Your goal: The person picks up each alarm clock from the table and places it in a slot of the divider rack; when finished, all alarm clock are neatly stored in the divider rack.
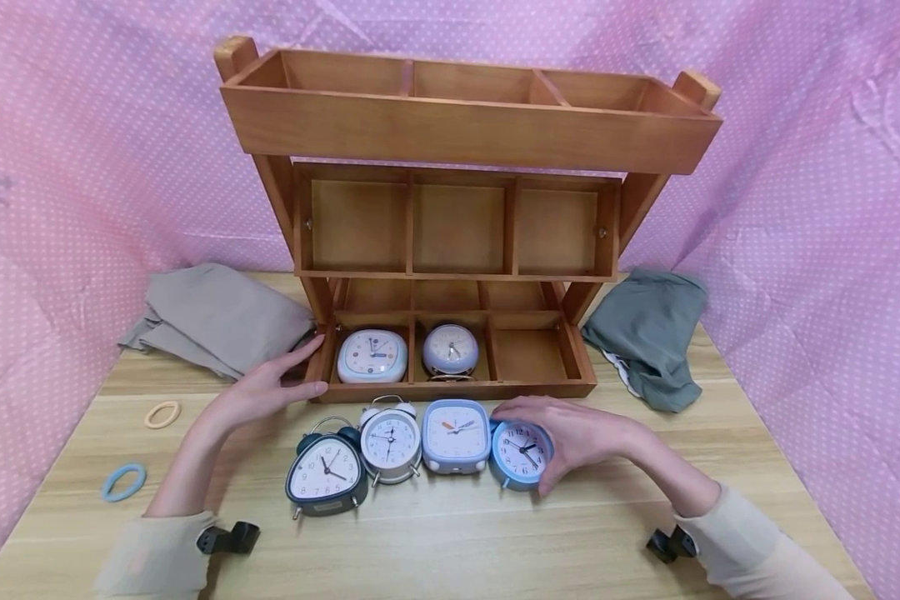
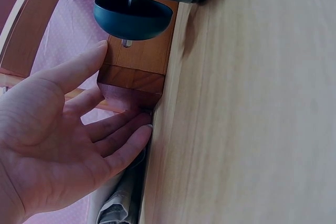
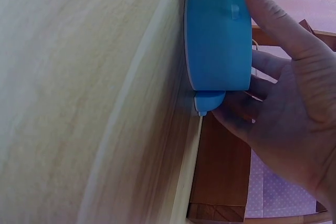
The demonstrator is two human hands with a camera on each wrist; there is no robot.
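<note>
The small round blue alarm clock (image 1: 521,454) is standing upright on the pale wooden table (image 1: 495,542), at the right end of a row of four clocks, just in front of the wooden shelf's bottom tray. The right hand (image 1: 581,437) is cupping it from behind and above, fingers curling over the top and thumb coming down its right side; the right wrist view is showing the thumb lying across the blue casing (image 3: 218,35), so that hand is clasping the clock.

Just beside it on the left, the rounded-square light blue clock (image 1: 456,435) is sitting face forward, then the white twin-bell clock (image 1: 390,440), then the dark teal triangular twin-bell clock (image 1: 327,472) at the left end.

Over on the other side, the left hand (image 1: 266,387) is resting flat, fingers straight and apart, against the front left corner of the three-tier brown wooden shelf (image 1: 450,125); the left wrist view is showing fingertips touching that corner block (image 2: 134,72).

In the bottom tray, a white rounded-square clock (image 1: 372,356) is lying in the left compartment and a round lilac clock (image 1: 451,351) in the middle one.

Further out, a folded beige cloth (image 1: 221,317) is lying left of the shelf and a crumpled grey-green cloth (image 1: 652,333) right of it. A cream hair tie (image 1: 162,414) and a blue hair tie (image 1: 123,482) are lying near the table's left edge.
</note>
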